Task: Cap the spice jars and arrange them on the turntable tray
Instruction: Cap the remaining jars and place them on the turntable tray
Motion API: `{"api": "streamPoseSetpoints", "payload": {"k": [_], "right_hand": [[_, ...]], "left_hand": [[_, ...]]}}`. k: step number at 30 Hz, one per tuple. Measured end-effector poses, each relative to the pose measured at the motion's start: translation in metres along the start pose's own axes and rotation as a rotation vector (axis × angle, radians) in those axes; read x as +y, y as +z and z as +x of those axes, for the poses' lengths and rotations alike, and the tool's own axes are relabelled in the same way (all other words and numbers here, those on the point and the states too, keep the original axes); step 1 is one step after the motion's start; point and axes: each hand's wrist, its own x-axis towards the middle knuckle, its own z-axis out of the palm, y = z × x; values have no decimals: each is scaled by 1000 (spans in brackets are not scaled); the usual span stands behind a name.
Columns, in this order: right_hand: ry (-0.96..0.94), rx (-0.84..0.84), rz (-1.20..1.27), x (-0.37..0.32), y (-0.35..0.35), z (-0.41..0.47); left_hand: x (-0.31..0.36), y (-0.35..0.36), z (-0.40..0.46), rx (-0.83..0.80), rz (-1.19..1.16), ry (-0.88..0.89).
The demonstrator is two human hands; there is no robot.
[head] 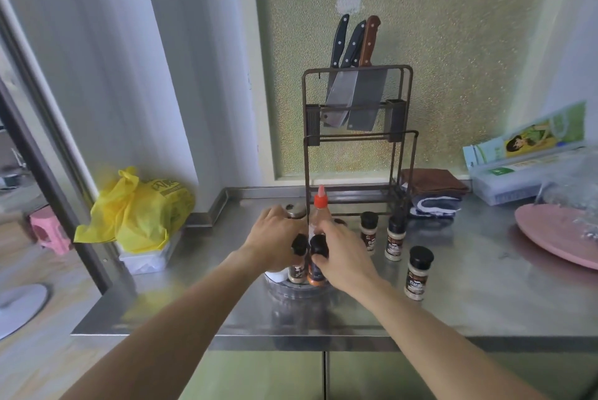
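turntable tray (pixel 293 290) – two jars | counter – three capped jars (pixel 419 273) | both hands' fingers pinch black caps

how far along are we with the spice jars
Partly done: a few bottles already stand on the turntable tray. In hand: the left hand and right hand each grip a black-capped jar there. Left: three capped jars wait on the counter.
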Motion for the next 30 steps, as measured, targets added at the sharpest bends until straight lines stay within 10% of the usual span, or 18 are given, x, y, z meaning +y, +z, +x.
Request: {"api": "streamPoseSetpoints", "payload": {"k": [17, 30], "right_hand": [[-37, -28, 83, -5, 23, -6], [249, 193, -162, 109, -69, -23]], "left_hand": [[-16, 15, -8, -84, 128, 123], [-33, 6, -30, 178, -181, 35]]}}
